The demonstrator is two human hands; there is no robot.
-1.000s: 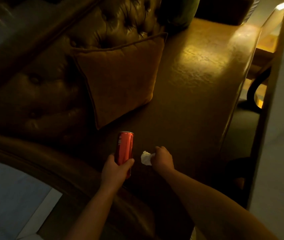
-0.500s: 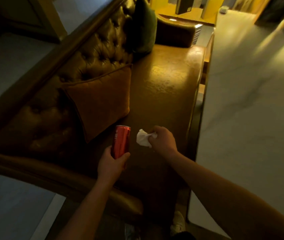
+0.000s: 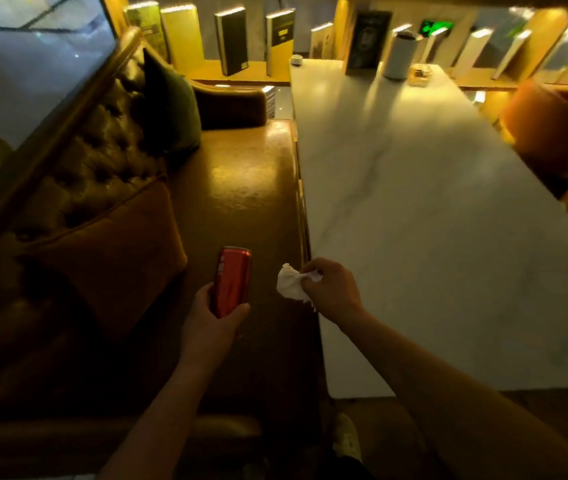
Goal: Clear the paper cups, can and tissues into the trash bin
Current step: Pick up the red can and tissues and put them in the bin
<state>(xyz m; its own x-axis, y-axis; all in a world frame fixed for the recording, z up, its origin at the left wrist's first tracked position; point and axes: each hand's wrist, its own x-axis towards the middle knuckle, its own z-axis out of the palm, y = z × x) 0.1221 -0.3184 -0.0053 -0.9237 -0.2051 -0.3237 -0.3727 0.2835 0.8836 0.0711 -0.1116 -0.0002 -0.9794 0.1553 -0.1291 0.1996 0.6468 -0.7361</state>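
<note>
My left hand grips a red can from below and holds it upright over the brown leather sofa seat. Just to its right, my right hand pinches a crumpled white tissue above the seat's edge, next to the white marble table. A white cylindrical cup-like container stands at the table's far end. No trash bin is in view.
An orange cushion and a dark green cushion lean on the tufted sofa back. Books stand on lit shelves behind the table. An orange chair back is at the right. A small glass dish sits near the white container.
The view has lifted and turned right, bringing the marble table and bookshelves into sight. Both hands have kept their hold on the can and tissue and rose slightly together.
</note>
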